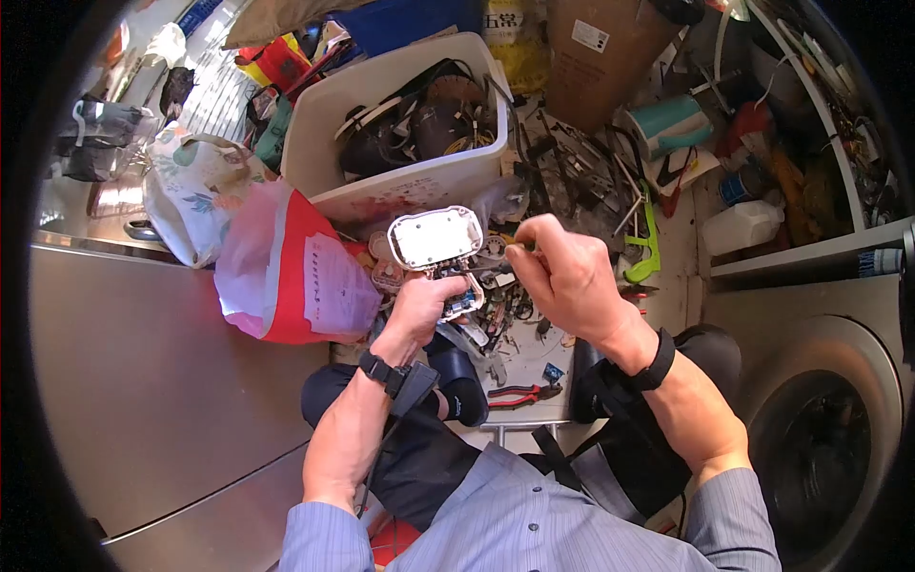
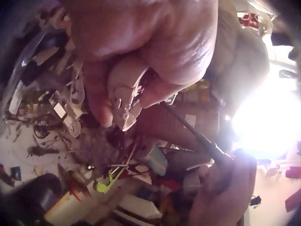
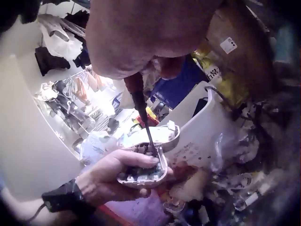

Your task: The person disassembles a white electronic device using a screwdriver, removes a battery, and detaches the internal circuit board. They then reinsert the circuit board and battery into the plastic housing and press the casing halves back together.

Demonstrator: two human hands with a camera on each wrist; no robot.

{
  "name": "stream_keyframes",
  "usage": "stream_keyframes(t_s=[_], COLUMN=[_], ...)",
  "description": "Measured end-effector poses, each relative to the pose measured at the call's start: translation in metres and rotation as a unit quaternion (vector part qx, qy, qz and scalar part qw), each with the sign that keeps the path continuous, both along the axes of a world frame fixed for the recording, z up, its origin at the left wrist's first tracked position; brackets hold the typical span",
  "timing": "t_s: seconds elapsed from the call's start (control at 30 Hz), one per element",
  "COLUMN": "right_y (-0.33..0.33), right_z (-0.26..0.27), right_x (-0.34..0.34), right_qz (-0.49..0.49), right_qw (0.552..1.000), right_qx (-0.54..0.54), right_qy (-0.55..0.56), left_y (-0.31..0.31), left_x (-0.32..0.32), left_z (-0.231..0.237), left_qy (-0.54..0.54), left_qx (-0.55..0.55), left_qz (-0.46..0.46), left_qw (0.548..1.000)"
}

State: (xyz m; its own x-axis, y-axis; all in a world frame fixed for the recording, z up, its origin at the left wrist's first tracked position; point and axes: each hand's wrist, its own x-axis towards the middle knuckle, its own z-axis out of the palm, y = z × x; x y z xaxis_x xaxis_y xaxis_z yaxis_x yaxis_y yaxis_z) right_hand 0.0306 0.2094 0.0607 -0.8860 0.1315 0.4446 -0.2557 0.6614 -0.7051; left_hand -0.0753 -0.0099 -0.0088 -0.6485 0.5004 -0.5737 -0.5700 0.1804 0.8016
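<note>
My left hand [image 1: 416,310] grips a white plastic device casing [image 1: 436,238] that is opened into two halves. One half faces up with a pale flat surface, and the lower half contains a circuit board [image 3: 149,173], seen in the right wrist view. The left thumb lies over the edge of the lower half. In my right hand [image 1: 575,281] is a screwdriver [image 3: 140,102] with a dark handle. Its thin shaft slants down into the casing close to the left thumb, and the tip is hidden among the parts there.
Red-handled pliers [image 1: 519,395] lie on the floor between the feet. Loose parts are scattered beneath the hands. A white bin [image 1: 410,195] with cables stands ahead, a red and white bag [image 1: 295,276] at left, and a front-loading washing machine [image 1: 820,381] at right.
</note>
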Motion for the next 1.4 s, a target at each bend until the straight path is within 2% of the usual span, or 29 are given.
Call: stream_keyframes(t_s=[0.07, 0.17, 0.3, 0.37, 0.5, 0.6, 0.67, 0.7, 0.77, 0.87, 0.93, 1.07, 1.13, 1.2, 1.23, 1.33, 1.4], right_y=[0.007, 0.011, 0.008, 0.009, 0.006, 0.010, 0.015, 0.015, 0.014, 0.018, 0.017, 0.009, 0.009, 0.009, 0.007, 0.006, 0.009], right_z=[-0.001, -0.002, 0.000, 0.002, 0.004, 0.003, -0.001, -0.002, -0.004, -0.006, -0.012, -0.014, -0.016, -0.015, -0.018, -0.020, -0.019], right_x=[-0.005, -0.012, -0.003, 0.001, -0.002, 0.001, 0.001, -0.001, -0.006, -0.009, -0.006, -0.009, -0.005, 0.005, 0.003, -0.001, -0.002], right_qz=[-0.005, 0.048, 0.025, 0.003, 0.044, 0.034, 0.002, 0.003, 0.034, 0.026, -0.013, 0.029, 0.034, 0.012, -0.012, -0.021, 0.012], right_qw=[1.000, 0.993, 0.998, 1.000, 0.996, 0.992, 0.992, 0.992, 0.993, 0.997, 0.999, 0.993, 0.993, 0.999, 0.998, 1.000, 0.999], right_qx=[-0.005, -0.099, -0.059, 0.011, -0.076, -0.121, -0.061, -0.061, -0.115, -0.071, -0.006, -0.032, -0.044, -0.018, 0.016, -0.011, -0.014], right_qy=[0.030, 0.037, 0.003, 0.008, 0.024, -0.010, -0.107, -0.107, 0.016, 0.021, -0.044, 0.110, 0.107, -0.045, -0.057, -0.003, 0.028], left_y=[0.002, 0.003, 0.009, 0.008, 0.000, 0.002, 0.002, 0.001, -0.001, 0.002, 0.006, 0.004, 0.003, 0.003, 0.003, 0.003, 0.002], left_x=[0.001, 0.003, 0.011, 0.013, 0.014, 0.016, 0.017, 0.016, 0.014, 0.010, 0.012, 0.011, 0.012, 0.014, 0.015, 0.016, 0.014], left_z=[-0.001, 0.002, 0.013, 0.012, 0.003, 0.005, 0.008, 0.007, 0.003, 0.000, 0.005, -0.003, -0.006, -0.012, -0.016, -0.015, -0.015], left_qy=[-0.008, -0.016, -0.038, -0.048, -0.050, -0.055, -0.064, -0.064, -0.046, -0.044, -0.019, -0.007, -0.002, 0.008, 0.017, 0.018, -0.010], left_qx=[0.001, 0.014, 0.024, 0.023, 0.011, 0.010, 0.015, 0.015, 0.002, -0.001, -0.011, -0.035, -0.048, -0.047, -0.048, -0.043, -0.053], left_qz=[-0.003, -0.014, -0.034, -0.041, -0.051, -0.049, -0.033, -0.031, -0.028, -0.036, -0.041, -0.039, -0.028, -0.018, -0.011, -0.007, -0.008], left_qw=[1.000, 1.000, 0.998, 0.998, 0.997, 0.997, 0.997, 0.997, 0.999, 0.998, 0.999, 0.999, 0.998, 0.999, 0.999, 0.999, 0.999])
